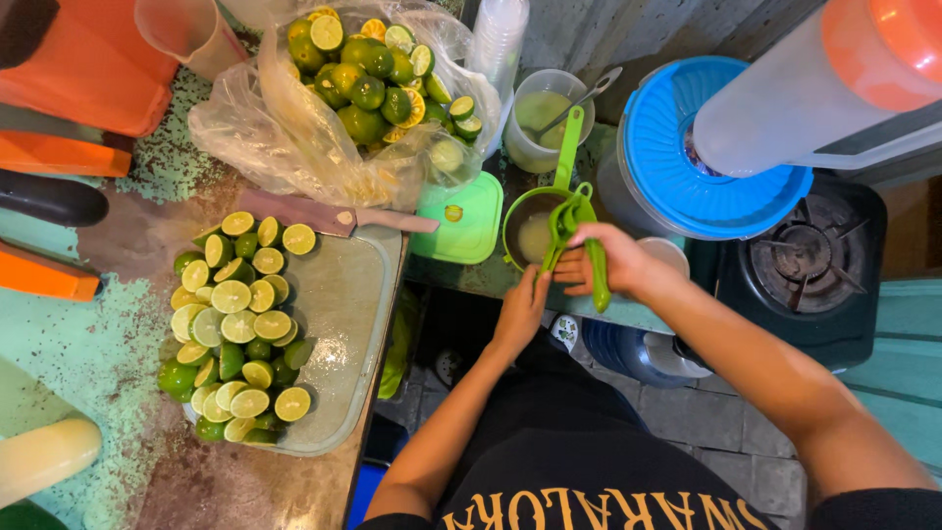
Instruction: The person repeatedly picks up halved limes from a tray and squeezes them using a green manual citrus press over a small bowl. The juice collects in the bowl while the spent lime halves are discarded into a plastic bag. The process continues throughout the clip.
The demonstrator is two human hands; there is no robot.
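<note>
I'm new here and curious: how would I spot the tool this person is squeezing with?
Start at the big blue lid, then look left to the green strainer. Above it the right hand grips a green hinged squeezer, the left hand beneath. Unlike the strainer's, its handles are doubled.

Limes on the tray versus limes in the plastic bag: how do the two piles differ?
The limes on the tray are nearly all halved, pale cut faces up; the limes in the plastic bag are mostly whole, dark green, with some cut pieces at the edges. The tray pile lies spread on an open clear tray; the bag pile is heaped inside crumpled plastic. Neither hand touches either pile.
</note>
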